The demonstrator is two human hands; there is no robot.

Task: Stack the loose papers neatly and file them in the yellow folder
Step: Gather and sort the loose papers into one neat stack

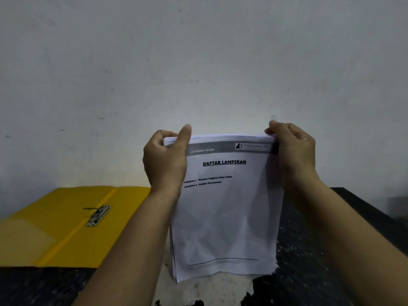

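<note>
A stack of white printed papers (225,213) stands upright on its bottom edge on the table, its front page headed "DAFTAR LAMPIRAN". My left hand (164,161) grips the stack's top left corner, thumb on the front. My right hand (293,155) pinches the top right corner. The yellow folder (55,228) lies open flat to the left of the papers, and its metal clip (98,215) shows near the spine fold. My left forearm covers the folder's right edge.
The dark speckled table (309,261) has a worn pale patch beneath the papers and ends at the right. A plain grey wall (198,62) rises right behind the table.
</note>
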